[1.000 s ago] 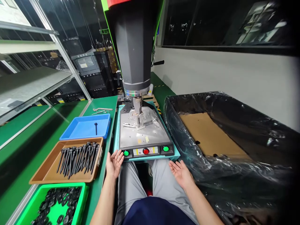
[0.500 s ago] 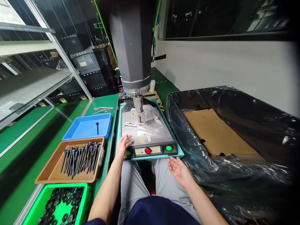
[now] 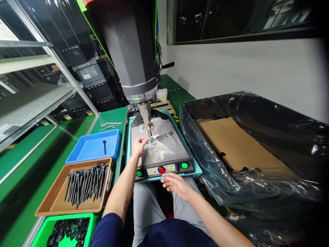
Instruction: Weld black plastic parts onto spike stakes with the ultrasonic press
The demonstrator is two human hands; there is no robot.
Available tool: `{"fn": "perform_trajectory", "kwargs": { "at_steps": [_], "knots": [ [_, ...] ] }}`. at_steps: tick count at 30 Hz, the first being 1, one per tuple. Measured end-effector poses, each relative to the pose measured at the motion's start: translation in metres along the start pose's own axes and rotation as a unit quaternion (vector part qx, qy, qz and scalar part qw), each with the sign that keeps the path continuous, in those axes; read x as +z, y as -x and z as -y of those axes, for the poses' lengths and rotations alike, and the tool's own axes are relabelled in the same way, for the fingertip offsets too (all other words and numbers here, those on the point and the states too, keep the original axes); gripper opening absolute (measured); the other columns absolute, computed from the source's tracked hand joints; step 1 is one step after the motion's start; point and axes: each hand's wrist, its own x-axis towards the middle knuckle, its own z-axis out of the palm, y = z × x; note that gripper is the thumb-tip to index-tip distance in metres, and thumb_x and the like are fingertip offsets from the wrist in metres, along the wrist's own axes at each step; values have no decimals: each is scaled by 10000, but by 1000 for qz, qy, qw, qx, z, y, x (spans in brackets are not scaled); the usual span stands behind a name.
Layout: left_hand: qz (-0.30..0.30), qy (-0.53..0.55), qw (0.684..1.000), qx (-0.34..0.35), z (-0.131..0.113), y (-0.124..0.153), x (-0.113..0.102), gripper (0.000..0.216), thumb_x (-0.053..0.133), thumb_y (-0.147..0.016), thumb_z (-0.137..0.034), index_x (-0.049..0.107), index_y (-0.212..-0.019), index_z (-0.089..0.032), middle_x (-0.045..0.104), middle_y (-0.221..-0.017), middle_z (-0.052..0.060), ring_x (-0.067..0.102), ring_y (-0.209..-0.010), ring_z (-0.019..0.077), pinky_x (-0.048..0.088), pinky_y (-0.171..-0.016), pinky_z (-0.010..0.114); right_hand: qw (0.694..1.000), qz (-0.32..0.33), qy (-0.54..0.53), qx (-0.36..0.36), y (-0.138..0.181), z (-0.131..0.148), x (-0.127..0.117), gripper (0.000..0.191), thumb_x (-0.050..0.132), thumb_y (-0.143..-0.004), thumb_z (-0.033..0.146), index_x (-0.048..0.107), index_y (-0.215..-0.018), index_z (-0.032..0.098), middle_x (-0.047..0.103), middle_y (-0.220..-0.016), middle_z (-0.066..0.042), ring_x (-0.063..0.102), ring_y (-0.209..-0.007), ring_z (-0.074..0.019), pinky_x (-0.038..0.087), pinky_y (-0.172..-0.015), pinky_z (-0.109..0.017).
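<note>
A press machine with a dark grey head (image 3: 133, 51) stands over a metal base plate (image 3: 164, 152) covered with clear plastic film. My left hand (image 3: 139, 145) reaches over the plate to the small fixture under the horn (image 3: 147, 118), fingers pinched there on something I cannot make out. My right hand (image 3: 175, 183) hovers open, fingers spread, just below the front panel near the red button (image 3: 161, 170). Two green buttons (image 3: 184, 165) flank the red one.
To the left on the green bench are a blue tray (image 3: 89, 148) holding one black pin, a brown tray (image 3: 55, 202) with several black pins, and a green bin (image 3: 42, 231) of black rings. A large box lined with black plastic (image 3: 246, 144) stands at the right.
My left hand moved from the left green button up across the plate to the fixture under the horn. My right hand shifted left toward the middle of the front panel.
</note>
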Motion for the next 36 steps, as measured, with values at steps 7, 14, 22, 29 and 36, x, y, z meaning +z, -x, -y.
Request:
{"fn": "perform_trajectory", "kwargs": {
  "at_steps": [7, 14, 22, 29, 36],
  "knots": [
    [79, 132, 986, -65, -33, 41, 20, 269, 763, -718, -328, 567, -812, -170, 687, -846, 34, 689, -788, 164, 565, -770, 323, 973, 28, 178, -142, -78, 17, 56, 338, 567, -849, 290, 576, -1171, 185, 686, -859, -47, 631, -621, -135, 482, -533, -237],
    [87, 267, 951, -129, -53, 41, 28, 138, 684, -790, -197, 560, -838, -161, 721, -1029, 95, 722, -889, 194, 590, -698, 238, 832, -230, 361, -352, -140, 93, 78, 420, 517, -855, 235, 545, -1270, 171, 549, -1194, -143, 559, -1081, -282, 474, -913, -407],
    [82, 258, 957, -104, -57, 19, 21, 208, 735, -751, -229, 590, -884, -162, 730, -1018, 87, 730, -843, 194, 587, -622, 213, 697, -233, 533, -419, -168, 165, 74, 372, 540, -869, 248, 624, -1223, 171, 507, -1275, -160, 455, -1226, -294, 337, -1074, -421],
    [68, 253, 960, -99, -60, 9, 17, 182, 718, -764, -216, 621, -901, -145, 705, -1135, 109, 721, -869, 182, 584, -614, 205, 709, -215, 537, -403, -183, 186, 76, 241, 574, -830, 229, 678, -1044, 184, 619, -1124, -113, 548, -1099, -246, 411, -973, -347],
    [33, 282, 955, -86, -67, -1, 16, 177, 690, -767, -207, 643, -931, -159, 609, -1326, 81, 687, -1012, 205, 552, -513, 136, 721, -271, 501, -395, -160, 181, 82, 257, 651, -753, 387, 597, -883, 172, 592, -997, -111, 550, -980, -262, 420, -886, -372]
  ]
}}
